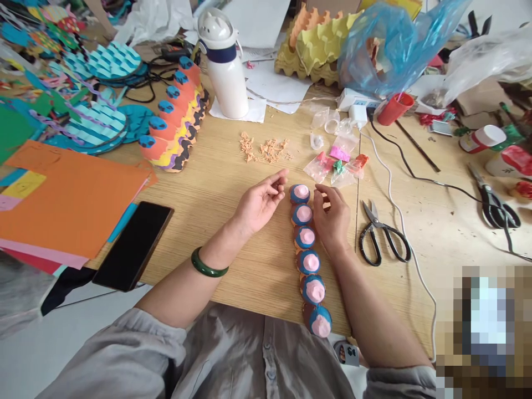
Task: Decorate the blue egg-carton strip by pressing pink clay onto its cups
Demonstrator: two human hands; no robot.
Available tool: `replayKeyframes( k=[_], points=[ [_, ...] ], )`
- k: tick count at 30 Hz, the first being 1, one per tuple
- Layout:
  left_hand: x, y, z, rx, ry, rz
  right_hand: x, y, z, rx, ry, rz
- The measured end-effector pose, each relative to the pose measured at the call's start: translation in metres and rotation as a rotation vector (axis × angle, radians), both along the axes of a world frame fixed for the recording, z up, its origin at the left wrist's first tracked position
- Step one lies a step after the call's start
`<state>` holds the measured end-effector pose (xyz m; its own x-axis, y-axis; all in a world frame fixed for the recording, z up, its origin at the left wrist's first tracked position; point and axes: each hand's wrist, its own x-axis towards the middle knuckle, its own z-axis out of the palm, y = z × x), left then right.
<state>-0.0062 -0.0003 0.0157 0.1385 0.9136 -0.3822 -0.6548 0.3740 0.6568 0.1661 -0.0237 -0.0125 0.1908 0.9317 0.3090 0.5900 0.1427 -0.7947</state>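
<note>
A row of blue cups [308, 249] with pink tops lies on the table [233, 183] between both hands. The left hand [260, 202] is loosely curled, holding nothing. The right hand [331, 216] rests beside the top cup, fingers bent. Best to nudge gently so the row stays straight.

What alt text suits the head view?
Two bare hands, left and right, flank a row of blue-and-pink cups on a wooden table. Scissors lie right; a phone left.
</note>
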Motion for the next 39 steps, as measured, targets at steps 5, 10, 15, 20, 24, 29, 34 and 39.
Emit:
replayKeyframes(
  k=[5,10,15,20,24,29,34,39],
  points=[
    [0.006,-0.008,-0.001,0.185,0.092,-0.024,-0.001,-0.004,0.012,0.211,0.044,0.079],
    [0.007,-0.02,0.0,0.383,0.339,-0.131,-0.001,-0.007,0.02,0.298,0.034,0.279],
    [0.008,-0.028,0.004,0.442,0.49,-0.191,-0.003,-0.007,0.02,0.267,-0.045,0.377],
    [0.01,-0.029,0.0,0.468,0.584,-0.17,-0.005,-0.008,0.022,0.329,-0.064,0.347],
    [0.009,-0.026,-0.002,0.518,0.573,-0.126,-0.004,-0.007,0.021,0.376,-0.055,0.308],
    [0.011,-0.023,-0.003,0.5,0.574,-0.063,-0.001,-0.005,0.017,0.373,-0.148,0.292],
    [0.011,-0.023,0.0,0.493,0.572,-0.063,-0.001,-0.006,0.016,0.418,-0.154,0.331],
    [0.01,-0.023,0.001,0.468,0.554,-0.104,-0.002,-0.008,0.019,0.422,-0.139,0.335]
  ],
)
